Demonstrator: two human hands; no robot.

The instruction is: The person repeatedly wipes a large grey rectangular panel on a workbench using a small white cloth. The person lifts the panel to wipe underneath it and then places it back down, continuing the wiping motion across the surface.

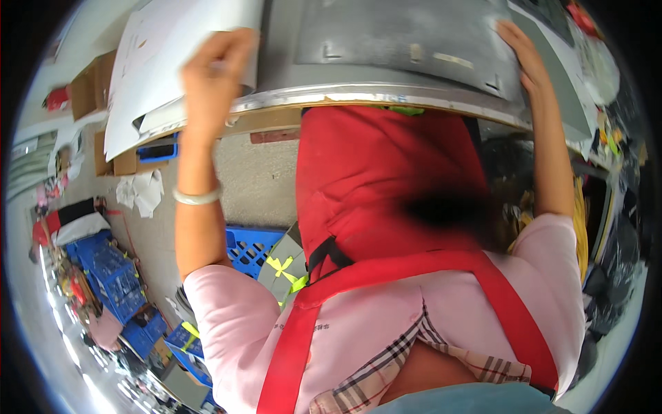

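Note:
My left hand (217, 76) is closed, its fingers pinched at the right edge of a large white sheet (158, 55). The sheet covers the left part of the table and looks slightly lifted beside the hand. A dark grey flat plate (407, 34) with small corner marks and a pale strip lies on the table in front of me. My right hand (524, 55) rests at the plate's right edge, fingers stretched out and fingertips touching it. Motion blurs both hands a little. A bracelet is on my left wrist.
The table's front edge (386, 94) runs just ahead of my red apron (386, 172). Below on the left are a blue crate (252, 248), white paper scraps (141, 192) and cardboard boxes (89, 86). Blue bins (114, 276) stand farther left; dark bags (620, 241) lie at right.

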